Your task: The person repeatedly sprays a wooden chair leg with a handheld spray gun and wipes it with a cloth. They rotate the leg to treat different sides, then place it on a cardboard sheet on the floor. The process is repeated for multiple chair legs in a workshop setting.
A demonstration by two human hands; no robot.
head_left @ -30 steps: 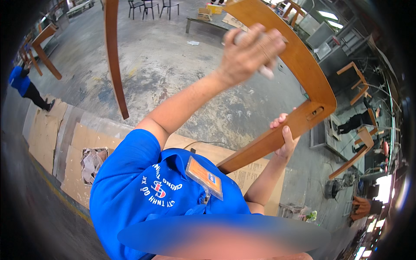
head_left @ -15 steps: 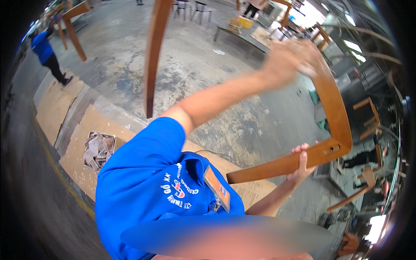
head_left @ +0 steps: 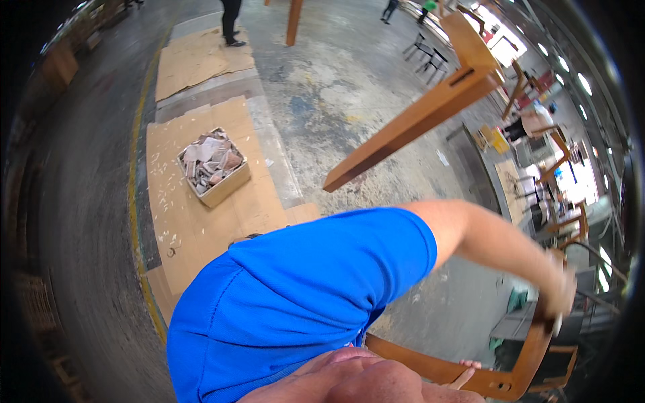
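Note:
A brown, bent wooden chair frame [head_left: 527,359] with a rounded corner and a small slot lies at the lower right. My right hand [head_left: 463,371] grips its lower bar; only a few fingers show over the wood. My left arm, in a blue sleeve, stretches across to the right. At its end my left hand [head_left: 559,292] is blurred but closed against the frame's other bar, above the corner. A small pale piece [head_left: 557,326] shows at its fingers, too smeared to name.
A second wooden frame [head_left: 403,127] hangs ahead, its support out of view. An open box [head_left: 232,188] of scraps stands on cardboard sheets [head_left: 262,208]. A person's legs [head_left: 230,20] are at the far left. Dark chairs [head_left: 433,64] and another person [head_left: 534,121] are at the back right.
My view has swung left, so the held frame and both hands appear lower and farther right. The left hand's spot on the bar looks nearer the corner. The right hand still grips the frame.

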